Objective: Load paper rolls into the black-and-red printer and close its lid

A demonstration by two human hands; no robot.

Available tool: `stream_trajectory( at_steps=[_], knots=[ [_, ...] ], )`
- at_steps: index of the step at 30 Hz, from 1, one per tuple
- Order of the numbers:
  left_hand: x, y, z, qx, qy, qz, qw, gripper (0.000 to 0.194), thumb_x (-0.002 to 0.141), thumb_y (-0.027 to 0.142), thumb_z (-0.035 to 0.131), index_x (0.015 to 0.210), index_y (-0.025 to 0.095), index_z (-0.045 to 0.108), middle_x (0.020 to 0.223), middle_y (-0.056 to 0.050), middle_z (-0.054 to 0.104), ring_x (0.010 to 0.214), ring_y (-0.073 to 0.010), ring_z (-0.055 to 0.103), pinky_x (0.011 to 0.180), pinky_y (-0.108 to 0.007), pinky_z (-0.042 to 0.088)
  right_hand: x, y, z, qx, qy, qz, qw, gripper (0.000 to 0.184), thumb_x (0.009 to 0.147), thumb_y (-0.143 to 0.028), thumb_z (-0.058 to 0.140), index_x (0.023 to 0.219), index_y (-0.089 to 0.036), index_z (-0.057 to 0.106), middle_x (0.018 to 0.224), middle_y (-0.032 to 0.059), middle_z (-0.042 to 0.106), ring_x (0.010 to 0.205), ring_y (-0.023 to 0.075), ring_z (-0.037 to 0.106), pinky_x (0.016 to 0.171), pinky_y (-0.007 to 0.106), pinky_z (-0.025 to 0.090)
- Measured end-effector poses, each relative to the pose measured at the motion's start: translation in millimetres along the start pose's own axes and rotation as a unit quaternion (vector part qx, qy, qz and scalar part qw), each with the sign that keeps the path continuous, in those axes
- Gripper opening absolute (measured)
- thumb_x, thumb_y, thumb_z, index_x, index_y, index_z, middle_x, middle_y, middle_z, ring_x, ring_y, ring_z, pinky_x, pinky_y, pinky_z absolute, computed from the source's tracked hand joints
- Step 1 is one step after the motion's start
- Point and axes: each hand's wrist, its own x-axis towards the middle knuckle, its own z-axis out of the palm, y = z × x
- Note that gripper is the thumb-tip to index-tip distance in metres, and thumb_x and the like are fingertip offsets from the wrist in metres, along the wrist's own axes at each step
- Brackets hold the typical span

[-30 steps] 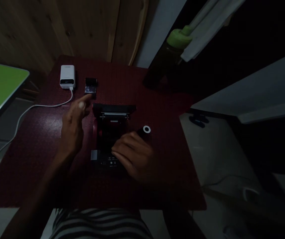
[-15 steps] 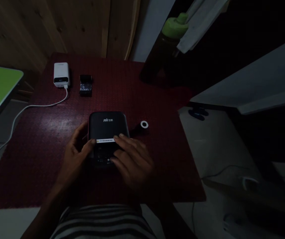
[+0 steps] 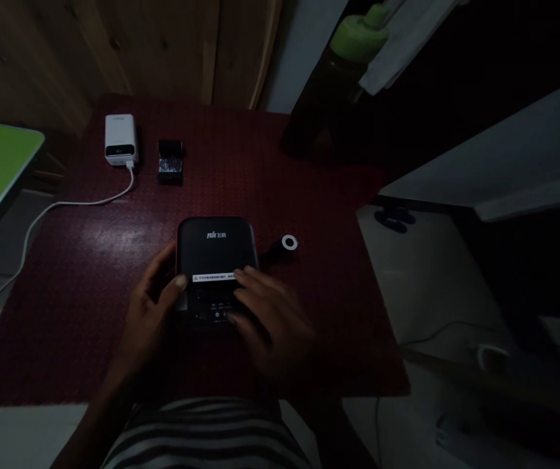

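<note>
A small black box-shaped printer [image 3: 216, 254] lies on the dark red table, with a white warning strip across its top and small buttons on its near panel. My left hand [image 3: 155, 296] grips its left side, thumb on the top edge and fingers along the wall. Over the right part of the printer rests my right hand [image 3: 273, 316]. Its fingers are stretched out and touch the end of the strip, and its thumb is close to the buttons. Just right of the printer lies a dark roll with a white ring end [image 3: 289, 243].
A white power bank [image 3: 120, 133] with a plugged-in white cable [image 3: 79, 203] sits at the back left of the table [image 3: 89, 352]. Beside it is a black film ribbon on spools [image 3: 170, 161]. A tall bottle with a green cap [image 3: 358, 39] stands at the back right.
My right hand has slid a little to the right, uncovering more of the strip and buttons. My left hand keeps its grip. The view has shifted slightly.
</note>
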Motion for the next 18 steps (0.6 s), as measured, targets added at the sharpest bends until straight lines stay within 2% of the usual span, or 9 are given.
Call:
stream_trajectory(
  at_steps=[4,6,9,12,15,18],
  knots=[
    [-10,-5,-7.9,0.009,-0.009,0.016,1.000,0.066,0.091,0.053,0.085,0.151,0.030,0.073,0.159,-0.008,0.069,0.144,-0.0366,0.068,0.107,-0.043,0.065,-20,7,0,0.027,0.070,0.112,0.991,0.028,0.109,-0.025,0.066,0.137,-0.027,0.069,0.138,0.0095,0.082,0.133,0.0275,0.076,0.108,0.051,0.066],
    [-13,-5,-9.3,0.016,-0.004,0.010,1.000,0.064,0.090,0.047,0.085,0.151,0.031,0.073,0.158,-0.008,0.070,0.141,-0.0362,0.070,0.103,-0.042,0.067,-31,11,3,0.044,0.083,0.168,0.981,0.030,0.109,-0.031,0.066,0.138,-0.028,0.069,0.139,0.0094,0.081,0.129,0.0280,0.078,0.106,0.050,0.067],
    [-14,-2,-7.5,0.019,0.003,0.002,1.000,0.061,0.090,0.043,0.083,0.149,0.028,0.074,0.155,-0.009,0.072,0.141,-0.0368,0.070,0.102,-0.042,0.067,-45,16,9,0.076,0.057,0.229,0.969,0.037,0.109,-0.039,0.066,0.144,-0.028,0.068,0.140,0.0100,0.081,0.120,0.0280,0.082,0.097,0.045,0.070],
    [-15,1,-4.0,0.018,0.010,-0.010,1.000,0.062,0.091,0.042,0.080,0.150,0.028,0.073,0.155,-0.009,0.072,0.143,-0.0371,0.068,0.101,-0.042,0.066,-54,17,14,0.106,0.019,0.274,0.956,0.041,0.110,-0.047,0.063,0.146,-0.028,0.067,0.132,0.0092,0.084,0.109,0.0275,0.085,0.088,0.040,0.071],
    [-17,3,-1.6,0.012,0.015,-0.022,1.000,0.062,0.092,0.041,0.079,0.152,0.028,0.070,0.153,-0.009,0.074,0.139,-0.0365,0.071,0.097,-0.041,0.067,-57,16,17,0.128,0.013,0.305,0.944,0.043,0.110,-0.051,0.061,0.145,-0.027,0.068,0.128,0.0097,0.086,0.110,0.0283,0.085,0.089,0.040,0.071],
    [-18,3,-0.7,0.003,0.011,-0.035,0.999,0.065,0.091,0.042,0.080,0.154,0.028,0.069,0.150,-0.010,0.075,0.133,-0.0353,0.075,0.095,-0.040,0.067,-58,15,18,0.140,0.017,0.307,0.941,0.043,0.109,-0.051,0.063,0.144,-0.027,0.069,0.126,0.0100,0.086,0.110,0.0282,0.085,0.089,0.039,0.070]
  ],
)
